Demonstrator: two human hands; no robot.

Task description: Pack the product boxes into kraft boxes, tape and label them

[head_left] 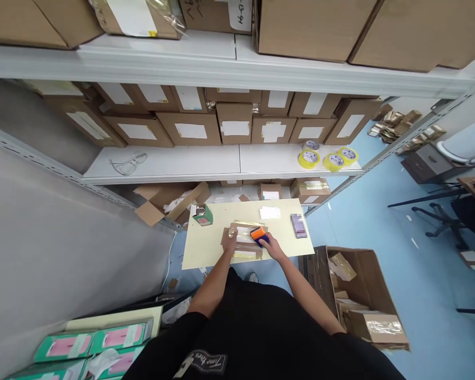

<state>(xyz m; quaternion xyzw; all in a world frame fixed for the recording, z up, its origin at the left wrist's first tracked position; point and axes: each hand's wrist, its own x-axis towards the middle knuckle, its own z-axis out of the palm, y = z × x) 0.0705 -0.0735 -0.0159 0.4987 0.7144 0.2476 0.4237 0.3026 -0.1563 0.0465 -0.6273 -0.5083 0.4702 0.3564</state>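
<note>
A flattish cardboard box [248,253] lies on the small cream table, with shiny tape and a white label [243,235] on its top. My left hand [230,241] is closed on the left side of this box, beside a crumpled shiny bit of tape [232,231]. In my right hand [269,246] is an orange and dark blue handheld tool [258,235], held over the label's right end. Its exact kind is too small to make out. Behind the box lie white paper slips [269,212], and a green box [202,215] stands at the table's far left.
The cream table [206,253] stands before a white shelf [206,158] of labelled cartons. Tape rolls [333,161] and glasses [129,163] lie on it. To the right is a large carton of parcels [380,274]. An opened carton [174,203] sits behind the table's left. A blurred purple item [298,226] lies on the table's right.
</note>
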